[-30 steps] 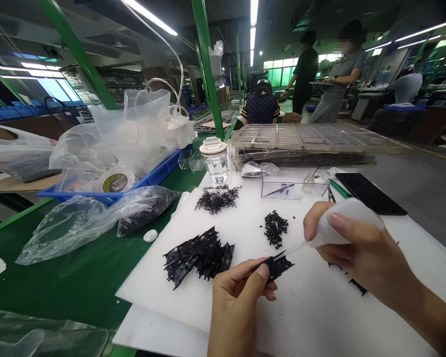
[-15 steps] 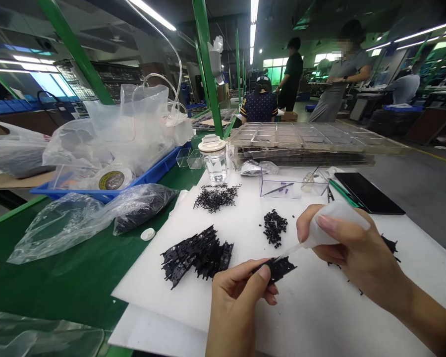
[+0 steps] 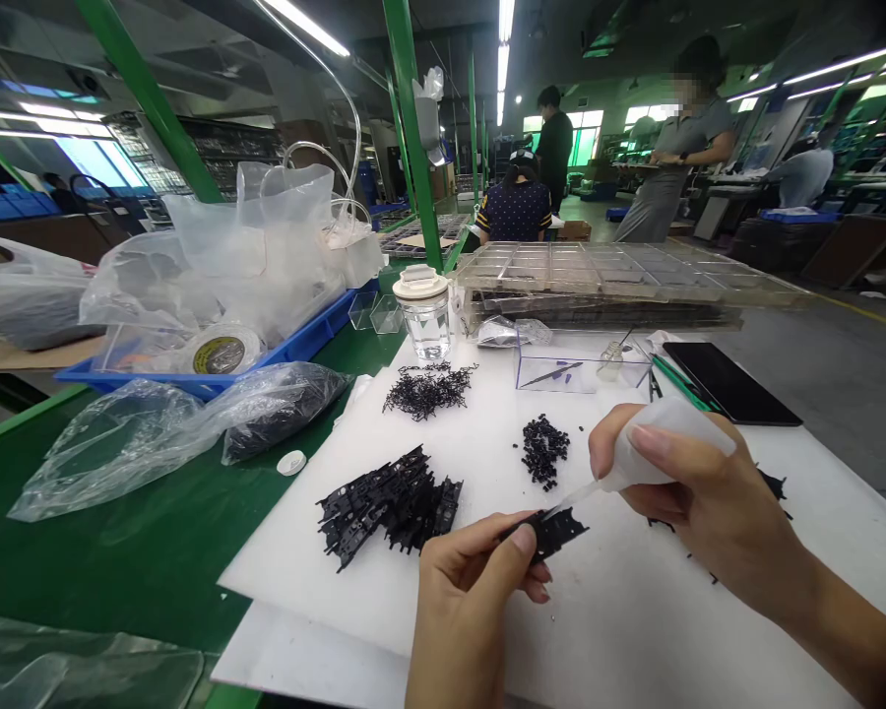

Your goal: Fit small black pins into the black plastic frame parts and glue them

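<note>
Between the thumb and fingers of my left hand is a flat black plastic part with small holes and notched edges. My right hand grips a whitish squeeze bottle, tilted so its thin clear nozzle points down-left. The nozzle's tip meets the upper face of the black part close to my left thumb; whether any liquid comes out is too small to tell. Left of my hands lies a heap of similar black plastic parts. A pile of tiny black pieces lies just beyond the nozzle.
A tangle of thin black pieces lies before a lidded jar. Behind are a clear box and stacked compartment trays. A black tablet-like slab lies right; a blue tray with plastic bags stands left. Several people are in the background.
Both hands, the black part and the bottle hold nearly the same pose. In the background, a standing person in black has shifted left and turned.
</note>
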{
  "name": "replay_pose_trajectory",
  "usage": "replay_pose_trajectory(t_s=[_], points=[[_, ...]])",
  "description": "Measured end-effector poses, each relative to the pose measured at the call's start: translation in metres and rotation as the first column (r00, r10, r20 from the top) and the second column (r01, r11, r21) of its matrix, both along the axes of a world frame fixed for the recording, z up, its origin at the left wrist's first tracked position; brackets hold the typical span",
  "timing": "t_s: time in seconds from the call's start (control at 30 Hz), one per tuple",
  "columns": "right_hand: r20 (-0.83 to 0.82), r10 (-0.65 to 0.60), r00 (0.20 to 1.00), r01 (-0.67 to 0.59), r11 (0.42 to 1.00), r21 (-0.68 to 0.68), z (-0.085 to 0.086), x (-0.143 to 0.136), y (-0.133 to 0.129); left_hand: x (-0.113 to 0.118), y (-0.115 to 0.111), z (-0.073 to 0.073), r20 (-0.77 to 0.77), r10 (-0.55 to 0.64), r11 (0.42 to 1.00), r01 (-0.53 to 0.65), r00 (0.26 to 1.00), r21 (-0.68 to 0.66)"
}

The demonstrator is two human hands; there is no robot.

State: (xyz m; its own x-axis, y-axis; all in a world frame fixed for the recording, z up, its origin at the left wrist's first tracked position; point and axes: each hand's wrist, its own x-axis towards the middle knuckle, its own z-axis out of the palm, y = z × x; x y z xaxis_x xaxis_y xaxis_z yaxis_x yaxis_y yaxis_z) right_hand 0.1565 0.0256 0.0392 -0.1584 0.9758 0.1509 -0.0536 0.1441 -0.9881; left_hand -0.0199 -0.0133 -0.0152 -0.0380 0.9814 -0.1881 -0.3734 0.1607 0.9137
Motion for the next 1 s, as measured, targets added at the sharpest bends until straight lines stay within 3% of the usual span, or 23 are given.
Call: replay_pose_trajectory(t_s=[0.37,1.0], points=[[0.008,0.056,0.998,-0.056,0.997,0.049,-0.0030,0.0036,0.0010,0.0002,0.0011,-0.0005,0.014,-0.004,1.000,0.004,1.000,0.004],[0.009,0.048,0.999,-0.048,0.998,0.035,-0.0030,0.0046,0.0017,0.0002,0.0012,0.0006,0.030,-0.017,1.000,0.017,0.999,-0.022]])
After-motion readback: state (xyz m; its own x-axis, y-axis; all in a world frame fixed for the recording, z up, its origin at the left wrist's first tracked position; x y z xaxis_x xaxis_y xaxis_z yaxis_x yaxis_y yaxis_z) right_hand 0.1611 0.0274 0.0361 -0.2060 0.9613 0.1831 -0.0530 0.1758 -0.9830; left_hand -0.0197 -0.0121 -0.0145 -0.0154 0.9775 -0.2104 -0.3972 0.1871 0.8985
